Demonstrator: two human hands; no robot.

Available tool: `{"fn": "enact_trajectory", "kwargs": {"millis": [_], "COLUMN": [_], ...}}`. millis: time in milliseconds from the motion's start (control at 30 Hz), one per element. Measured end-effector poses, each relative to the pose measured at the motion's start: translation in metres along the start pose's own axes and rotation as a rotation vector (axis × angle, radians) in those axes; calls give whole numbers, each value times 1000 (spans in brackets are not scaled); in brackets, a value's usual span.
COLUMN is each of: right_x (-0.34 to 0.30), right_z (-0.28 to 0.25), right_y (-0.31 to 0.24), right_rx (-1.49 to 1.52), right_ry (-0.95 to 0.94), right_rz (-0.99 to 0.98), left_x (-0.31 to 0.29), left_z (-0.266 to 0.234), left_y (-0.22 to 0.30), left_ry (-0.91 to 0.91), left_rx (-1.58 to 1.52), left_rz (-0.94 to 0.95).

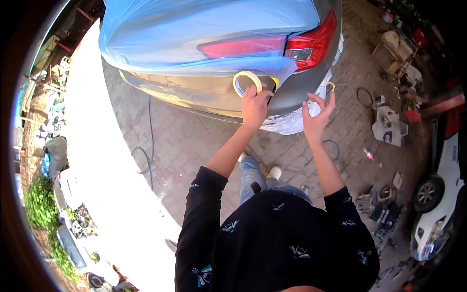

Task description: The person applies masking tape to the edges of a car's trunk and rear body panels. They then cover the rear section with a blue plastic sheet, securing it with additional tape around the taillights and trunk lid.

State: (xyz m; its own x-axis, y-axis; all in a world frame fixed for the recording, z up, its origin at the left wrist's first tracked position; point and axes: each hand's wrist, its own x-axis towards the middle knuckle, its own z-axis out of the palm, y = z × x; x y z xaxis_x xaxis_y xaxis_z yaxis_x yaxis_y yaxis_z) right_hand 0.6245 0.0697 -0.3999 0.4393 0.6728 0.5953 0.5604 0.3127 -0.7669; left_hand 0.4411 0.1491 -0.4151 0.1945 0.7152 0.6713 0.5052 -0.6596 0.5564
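Observation:
My left hand (255,108) is closed on a roll of masking tape (240,87), pale yellow, held upright in front of the car's rear. Just right of those fingers is a dark strip with a yellow edge (276,82); whether the hand touches it I cannot tell. My right hand (317,119) is raised below the tail light with thumb and fingers apart. A small yellowish loop (331,86) shows at one of its fingertips. Blue plastic film (194,24) covers the car's upper rear, its lower edge lying along the bumper (204,95). The red tail light (311,46) is uncovered.
Crumpled white sheeting (289,122) hangs under the bumper's right corner. A dark hose (151,126) lies on the brick paving at left. Car parts and scraps (389,126) lie on the right, near a white vehicle (442,194).

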Motion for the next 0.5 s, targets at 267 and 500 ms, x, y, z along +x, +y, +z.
{"fn": "enact_trajectory", "kwargs": {"millis": [267,500], "right_x": [-91,-122], "right_z": [56,110], "right_y": [-20,-35], "right_rx": [251,204], "right_ry": [104,233], "right_rz": [385,553], "left_x": [63,150], "left_z": [-47,-7], "left_y": [-39,16], "left_ry": [-447,-576], "left_rx": [685,745], "left_rz": [1045,1421]}}
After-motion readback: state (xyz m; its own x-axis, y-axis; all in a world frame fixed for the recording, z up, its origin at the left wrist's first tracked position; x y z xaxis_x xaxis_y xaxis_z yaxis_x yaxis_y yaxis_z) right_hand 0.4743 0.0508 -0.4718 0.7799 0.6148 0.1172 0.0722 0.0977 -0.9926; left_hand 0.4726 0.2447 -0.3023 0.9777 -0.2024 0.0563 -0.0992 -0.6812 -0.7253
